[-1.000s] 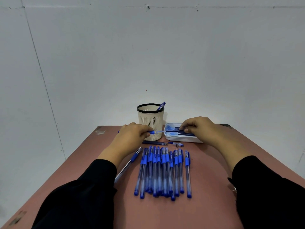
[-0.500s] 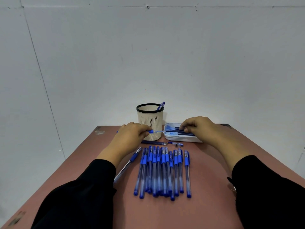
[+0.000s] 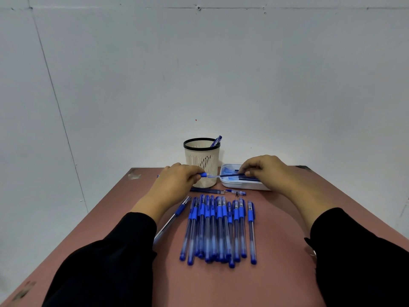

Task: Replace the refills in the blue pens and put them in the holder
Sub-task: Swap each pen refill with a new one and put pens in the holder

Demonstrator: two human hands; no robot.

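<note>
Left hand [image 3: 174, 180] grips a blue pen barrel [image 3: 204, 175] right in front of the holder [image 3: 201, 165]; right hand [image 3: 264, 171] pinches a refill [image 3: 228, 175] over the white tray [image 3: 241, 185] beside the holder. A row of blue pens [image 3: 219, 229] lies on the worktop [image 3: 276, 251], nearer than the holder.

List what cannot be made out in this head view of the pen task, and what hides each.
- Pen barrel: mostly hidden inside the left hand.
- Tray contents: partly covered by the right hand.
- Holder interior: wall hides all but one pen top.
- Refill tip: too small.
</note>
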